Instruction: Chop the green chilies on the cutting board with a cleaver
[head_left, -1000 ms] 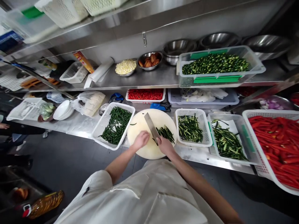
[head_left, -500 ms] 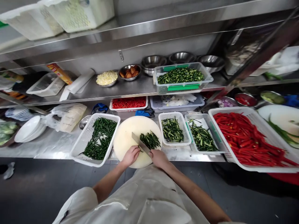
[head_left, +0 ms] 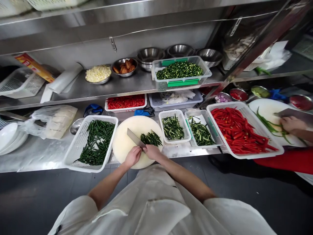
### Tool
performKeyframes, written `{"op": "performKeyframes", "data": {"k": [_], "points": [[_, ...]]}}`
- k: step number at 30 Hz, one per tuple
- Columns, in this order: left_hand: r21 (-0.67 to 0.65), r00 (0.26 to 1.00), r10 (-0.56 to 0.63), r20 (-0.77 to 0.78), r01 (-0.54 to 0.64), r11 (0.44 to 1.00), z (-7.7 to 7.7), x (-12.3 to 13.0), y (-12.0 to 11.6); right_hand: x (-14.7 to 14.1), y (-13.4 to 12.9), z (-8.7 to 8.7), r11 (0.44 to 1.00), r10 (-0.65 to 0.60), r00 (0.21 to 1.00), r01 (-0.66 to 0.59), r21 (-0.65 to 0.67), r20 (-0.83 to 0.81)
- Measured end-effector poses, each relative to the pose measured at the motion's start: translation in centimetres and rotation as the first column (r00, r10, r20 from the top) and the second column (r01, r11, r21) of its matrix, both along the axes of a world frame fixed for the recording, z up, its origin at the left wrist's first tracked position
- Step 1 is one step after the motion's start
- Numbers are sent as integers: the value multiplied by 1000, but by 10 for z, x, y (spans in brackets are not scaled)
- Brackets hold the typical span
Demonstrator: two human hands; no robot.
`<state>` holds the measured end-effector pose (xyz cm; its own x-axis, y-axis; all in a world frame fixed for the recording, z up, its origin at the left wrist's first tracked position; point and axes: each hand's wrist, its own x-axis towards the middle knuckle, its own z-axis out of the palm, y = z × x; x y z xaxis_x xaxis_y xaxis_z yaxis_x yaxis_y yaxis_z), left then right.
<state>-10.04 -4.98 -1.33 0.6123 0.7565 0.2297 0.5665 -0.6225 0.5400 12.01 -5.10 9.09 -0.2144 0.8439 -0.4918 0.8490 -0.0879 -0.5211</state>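
My right hand (head_left: 152, 152) grips a kitchen knife (head_left: 135, 137), its broad blade pointing up and left over a round cream cutting board (head_left: 126, 148). Close to the knife's handle end, my left hand (head_left: 133, 156) has its fingers pinched together; what they hold, if anything, is hidden. Beyond the blade, a pile of cut green chilies (head_left: 152, 138) lies on the board's right half. A white perforated basket (head_left: 67, 156) of whole green chilies (head_left: 96, 143) stands left of the board. To the right, a small white basket (head_left: 174, 141) holds split green chilies (head_left: 173, 127).
Farther right are a clear tub (head_left: 212, 146) of green strips and a large basket (head_left: 246, 156) of red chilies. A co-worker's hand (head_left: 292, 124) is at another board (head_left: 265, 107). A metal shelf (head_left: 137, 89) with bowls and a chopped-green tub (head_left: 181, 85) runs behind.
The view has swung right, bringing the co-worker's hand and knife into sight. My left hand has come closer to my right hand at the knife's handle end.
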Motion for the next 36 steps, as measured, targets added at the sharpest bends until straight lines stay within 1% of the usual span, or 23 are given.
{"op": "performKeyframes", "data": {"k": [2, 3, 5, 7, 9, 11, 13, 14, 16, 19, 21, 23, 24, 25, 27, 29, 30, 31, 33, 36], "points": [[-11, 1000, -22, -1, 22, 1000, 4, -1, 1, -10, 14, 2, 999, -7, 1000, 8, 31, -12], [-16, 1000, -30, -2, 29, 999, 6, -2, 1, -9, 18, 4, 999, -9, 1000, 10, 44, -17], [-17, 1000, -22, -10, 22, 1000, 12, -2, -3, 5, 15, 7, 995, -36, 999, 37, 88, -18], [8, 999, 29, -33, -28, 1000, 17, 3, -11, 35, 0, 7, 983, -109, 994, 108, 150, 2], [48, 992, 97, -78, -94, 994, 19, 16, -20, 71, -21, 6, 958, -226, 972, 211, 196, 60], [69, 981, 141, -134, -133, 989, 19, 37, -27, 103, -43, 4, 937, -323, 934, 293, 188, 155], [61, 975, 152, -160, -144, 988, 17, 61, -27, 121, -64, 2, 932, -358, 901, 330, 151, 244], [52, 976, 160, -149, -153, 987, 16, 73, -25, 123, -74, 2, 933, -359, 890, 336, 128, 280], [31, 978, 191, -88, -189, 981, 13, 93, -15, 116, -91, 0, 938, -345, 877, 336, 87, 334], [-3, 969, 247, 10, -247, 969, 9, 107, 5, 95, -108, -3, 945, -320, 879, 322, 56, 353], [-13, 971, 235, 43, -235, 972, 8, 110, 17, 89, -114, -6, 944, -326, 903, 324, 58, 279], [-7, 981, 191, 46, -191, 982, 9, 109, 24, 95, -116, -13, 930, -368, 923, 365, 46, 109], [1, 985, 169, 39, -169, 986, 10, 109, 25, 102, -116, -18, 913, -407, 913, 407, 5, 5], [9, 988, 153, 31, -153, 988, 11, 110, 25, 110, -116, -23, 889, -458, 883, 453, -68, -98], [25, 988, 153, 24, -153, 988, 13, 113, 23, 126, -114, -35, 811, -579, 775, 517, -273, -253], [33, 982, 184, 32, -185, 982, 15, 118, 21, 134, -109, -47, 725, -682, 646, 531, -439, -345], [36, 978, 204, 36, -206, 978, 15, 121, 20, 133, -106, -53, 698, -710, 592, 524, -487, -381], [37, 973, 226, 39, -227, 973, 15, 125, 20, 128, -102, -58, 684, -726, 549, 512, -520, -414], [36, 960, 276, 45, -277, 960, 15, 130, 22, 111, -92, -67, 675, -735, 498, 469, -570, -460], [19, 926, 369, 81, -372, 928, 13, 129, 28, 77, -75, -79, 693, -710, 497, 362, -624, -500]]}}
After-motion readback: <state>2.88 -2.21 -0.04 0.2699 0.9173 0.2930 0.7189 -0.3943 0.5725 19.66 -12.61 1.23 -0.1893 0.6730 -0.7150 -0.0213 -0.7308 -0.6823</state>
